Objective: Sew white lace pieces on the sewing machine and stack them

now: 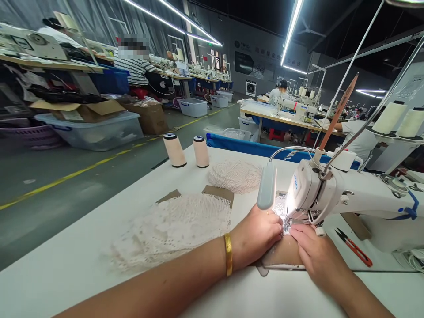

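Observation:
A white sewing machine (351,190) stands at the right, its lamp lighting the needle area. Just left of the needle, my left hand (260,234) has its fingers curled and closed on white lace fabric (280,204). My right hand (314,251) is right of the needle, fingers together and pressed on the same work by the presser foot. Between my hands lies a brown piece (285,252) with a pale lower edge. White lace pieces (172,225) with brown parts are spread on the table left of my hands.
Two thread cones (174,150) stand at the table's (59,260) back edge. Red-handled snips (354,248) lie right of my right hand. A pencil (339,110) stands upright on the machine. Beyond are plastic bins (96,130), other sewing tables and people at work.

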`<move>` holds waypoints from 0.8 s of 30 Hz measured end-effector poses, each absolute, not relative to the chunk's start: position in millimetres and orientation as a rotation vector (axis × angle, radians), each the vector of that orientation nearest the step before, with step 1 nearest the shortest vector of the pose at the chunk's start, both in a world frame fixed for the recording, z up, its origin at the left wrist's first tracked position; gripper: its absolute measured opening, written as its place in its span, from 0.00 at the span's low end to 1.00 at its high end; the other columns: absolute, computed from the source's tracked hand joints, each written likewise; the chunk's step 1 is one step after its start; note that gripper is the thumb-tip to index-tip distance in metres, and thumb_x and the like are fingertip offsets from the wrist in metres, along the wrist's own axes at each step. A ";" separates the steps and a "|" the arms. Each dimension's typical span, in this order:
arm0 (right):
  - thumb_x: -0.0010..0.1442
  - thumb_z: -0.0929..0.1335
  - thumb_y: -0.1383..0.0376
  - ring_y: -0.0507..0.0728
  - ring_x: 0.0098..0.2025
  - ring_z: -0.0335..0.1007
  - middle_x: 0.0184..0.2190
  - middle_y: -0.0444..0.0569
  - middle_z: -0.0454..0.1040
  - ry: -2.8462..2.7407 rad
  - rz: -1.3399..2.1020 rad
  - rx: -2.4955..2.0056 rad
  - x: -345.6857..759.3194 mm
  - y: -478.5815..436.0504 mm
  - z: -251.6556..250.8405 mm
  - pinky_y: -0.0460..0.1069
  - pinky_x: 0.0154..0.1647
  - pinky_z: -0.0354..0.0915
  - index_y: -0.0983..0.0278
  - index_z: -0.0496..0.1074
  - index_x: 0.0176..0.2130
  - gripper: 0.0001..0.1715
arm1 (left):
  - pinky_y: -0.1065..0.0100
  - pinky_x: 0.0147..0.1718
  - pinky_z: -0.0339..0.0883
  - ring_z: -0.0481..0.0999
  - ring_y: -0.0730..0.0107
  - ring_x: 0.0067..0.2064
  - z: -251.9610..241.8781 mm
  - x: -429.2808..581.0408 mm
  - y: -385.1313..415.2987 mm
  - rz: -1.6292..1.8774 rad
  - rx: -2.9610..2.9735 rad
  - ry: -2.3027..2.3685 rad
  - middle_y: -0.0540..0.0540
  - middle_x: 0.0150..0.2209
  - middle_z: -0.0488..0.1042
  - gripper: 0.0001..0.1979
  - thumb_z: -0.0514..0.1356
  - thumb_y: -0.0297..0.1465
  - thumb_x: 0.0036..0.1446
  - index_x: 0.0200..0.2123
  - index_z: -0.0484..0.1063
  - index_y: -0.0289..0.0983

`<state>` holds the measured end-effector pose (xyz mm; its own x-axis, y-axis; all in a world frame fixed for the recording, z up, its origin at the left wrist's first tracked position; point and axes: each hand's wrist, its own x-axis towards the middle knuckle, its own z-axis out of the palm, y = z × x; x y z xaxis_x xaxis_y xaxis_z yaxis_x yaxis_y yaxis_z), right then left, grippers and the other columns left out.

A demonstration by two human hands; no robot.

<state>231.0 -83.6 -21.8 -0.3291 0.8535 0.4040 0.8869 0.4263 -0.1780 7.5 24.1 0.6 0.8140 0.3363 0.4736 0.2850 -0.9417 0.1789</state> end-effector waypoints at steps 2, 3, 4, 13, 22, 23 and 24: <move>0.61 0.60 0.80 0.65 0.54 0.75 0.57 0.54 0.79 -2.237 -0.132 -1.464 231.3 -83.9 -22.7 0.60 0.53 0.75 0.60 0.73 0.57 0.31 | 0.58 0.49 0.64 0.78 0.59 0.45 3.6 5.4 24.0 0.735 2.907 0.515 0.45 0.42 0.81 0.04 0.61 0.29 0.68 0.42 0.78 0.38; 0.61 0.60 0.80 0.65 0.54 0.75 0.56 0.54 0.79 -2.230 -0.151 -1.453 231.1 -84.1 -22.2 0.61 0.54 0.75 0.60 0.73 0.58 0.31 | 0.58 0.49 0.64 0.77 0.58 0.47 6.1 4.3 23.7 0.711 2.910 0.541 0.44 0.44 0.80 0.04 0.63 0.30 0.67 0.44 0.76 0.38; 0.62 0.60 0.80 0.65 0.55 0.75 0.55 0.55 0.80 -2.222 -0.170 -1.436 230.6 -84.3 -21.0 0.61 0.55 0.74 0.61 0.72 0.58 0.31 | 0.58 0.48 0.65 0.77 0.57 0.48 9.0 3.3 23.0 0.692 2.910 0.589 0.43 0.46 0.79 0.06 0.64 0.32 0.66 0.45 0.75 0.37; 0.70 0.61 0.74 0.62 0.49 0.74 0.48 0.53 0.79 -2.290 0.022 -1.137 211.8 -92.9 4.0 0.55 0.48 0.72 0.60 0.67 0.59 0.21 | 0.64 0.32 0.59 0.69 0.66 0.33 28.4 -2.9 9.5 0.708 2.838 0.478 0.47 0.31 0.71 0.17 0.63 0.34 0.66 0.24 0.71 0.36; 0.64 0.64 0.78 0.60 0.42 0.69 0.42 0.49 0.77 -2.382 -0.043 -1.312 226.5 -92.9 0.7 0.52 0.41 0.66 0.59 0.71 0.40 0.15 | 0.62 0.36 0.63 0.72 0.64 0.37 15.5 -6.5 8.1 0.694 2.862 0.418 0.47 0.37 0.77 0.07 0.62 0.23 0.63 0.33 0.77 0.38; 0.64 0.64 0.78 0.60 0.43 0.69 0.41 0.49 0.77 -2.378 -0.047 -1.313 227.8 -93.0 0.9 0.52 0.42 0.65 0.59 0.71 0.40 0.15 | 0.62 0.39 0.64 0.73 0.63 0.39 14.7 -5.7 5.4 0.695 2.854 0.400 0.47 0.38 0.78 0.06 0.63 0.24 0.62 0.33 0.77 0.38; 0.63 0.64 0.78 0.60 0.43 0.69 0.40 0.49 0.77 -2.374 -0.052 -1.319 228.5 -93.2 1.1 0.52 0.42 0.65 0.59 0.71 0.40 0.15 | 0.61 0.41 0.65 0.74 0.63 0.40 14.3 -4.7 2.7 0.690 2.846 0.380 0.47 0.39 0.79 0.05 0.64 0.24 0.62 0.34 0.77 0.39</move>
<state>228.5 -93.2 1.1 -0.4606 0.8030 0.3782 0.8187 0.5490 -0.1686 -4.7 2.7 14.3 0.8591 0.2894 0.4221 0.2019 -0.9495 0.2401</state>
